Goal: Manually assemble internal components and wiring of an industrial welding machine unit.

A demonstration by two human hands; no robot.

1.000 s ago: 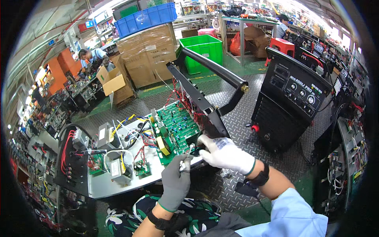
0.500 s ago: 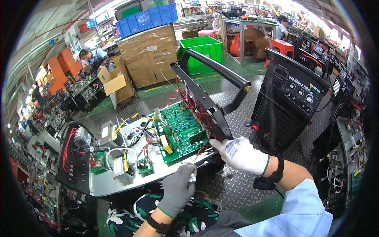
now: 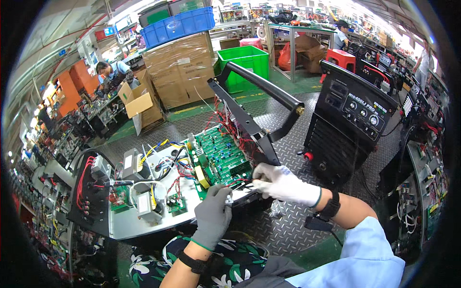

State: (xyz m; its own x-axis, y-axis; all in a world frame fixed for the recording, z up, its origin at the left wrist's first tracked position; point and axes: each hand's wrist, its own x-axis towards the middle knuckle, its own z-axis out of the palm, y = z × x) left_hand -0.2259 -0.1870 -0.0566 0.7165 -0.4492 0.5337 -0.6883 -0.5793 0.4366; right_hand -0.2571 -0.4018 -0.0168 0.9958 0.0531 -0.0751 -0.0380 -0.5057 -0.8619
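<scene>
My left hand, in a grey glove, is closed on a small white piece, probably a connector, at the near edge of the white metal chassis. To its right, my right hand, in a white glove, pinches thin dark wires by the near right corner of a green circuit board. The fingers partly hide the wire ends. Red wires bunch along the board's far right side, beside a black bracket with a tubular handle. A yellow component sits on the board's left edge.
A black welding machine stands on the patterned metal floor at right. Behind are a green bin, wrapped cartons and a blue crate. A black panel with red wires adjoins the chassis at left. Other people sit farther off.
My left hand has moved up, closer to the board, with the small white piece. The right hand's fingers have drawn together around the wires at the board's corner.
</scene>
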